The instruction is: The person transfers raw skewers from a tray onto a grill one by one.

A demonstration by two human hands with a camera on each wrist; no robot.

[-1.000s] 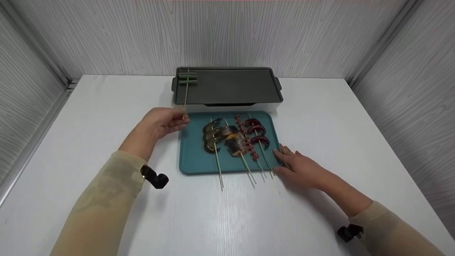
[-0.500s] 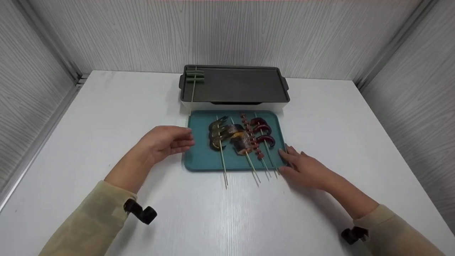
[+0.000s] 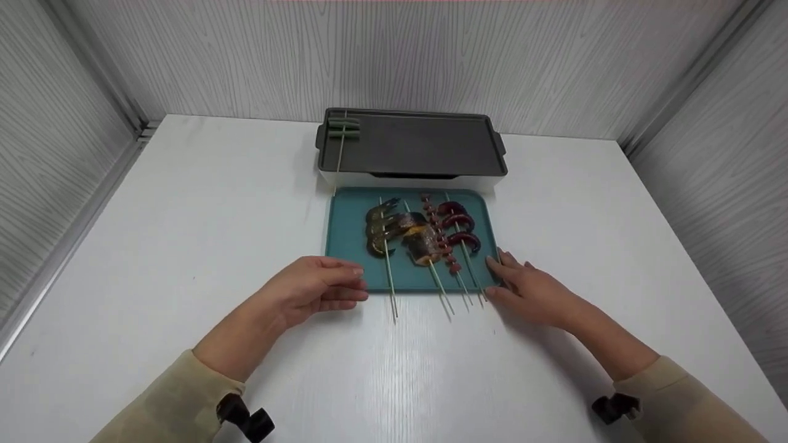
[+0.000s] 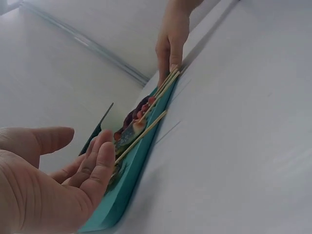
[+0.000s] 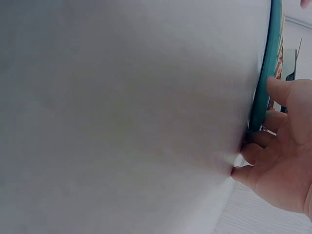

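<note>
A teal tray (image 3: pixel 348 246) lies mid-table with several skewers: shrimp (image 3: pixel 378 224), fish pieces (image 3: pixel 420 241), small red beads (image 3: pixel 438 237) and dark purple slices (image 3: pixel 460 226). My left hand (image 3: pixel 320 288) hovers empty at the tray's near left corner, fingers loosely extended; the left wrist view shows the same hand (image 4: pixel 53 190) beside the tray's edge (image 4: pixel 127 191). My right hand (image 3: pixel 528 288) rests with straight fingers against the tray's near right corner, also visible from the right wrist (image 5: pixel 282 161). A green vegetable skewer (image 3: pixel 342 132) lies on the dark griddle (image 3: pixel 425 144).
The griddle stands on a white base just behind the tray. Grey panelled walls (image 3: pixel 394 55) enclose the white table (image 3: pixel 184 246) on three sides. Skewer sticks (image 3: pixel 391 301) overhang the tray's near edge.
My left hand has come back from the griddle's front left, along the tray's left side, to its near left corner. The right hand has stayed put.
</note>
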